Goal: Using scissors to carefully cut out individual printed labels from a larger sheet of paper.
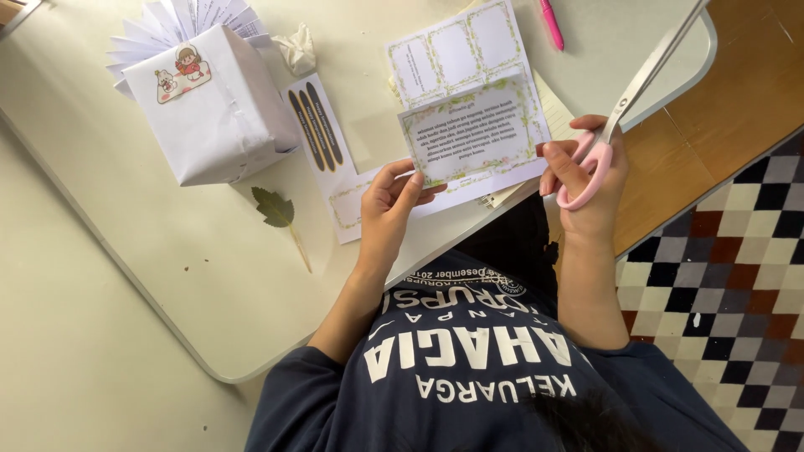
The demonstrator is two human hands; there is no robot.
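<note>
While my left hand (389,201) pinches the lower left corner of a printed card (471,125), my right hand (586,180) grips the pink handles of scissors (624,105) and touches the card's right edge. I hold the card, thin white paper with a leafy green border, above the table (167,251). The scissors' long metal blades point up and away. Beside it stands a box (213,105) wrapped in white paper, bearing a cartoon sticker; fanned paper slips (188,21) show behind it. A dried leaf (275,208) lies flat nearby.
</note>
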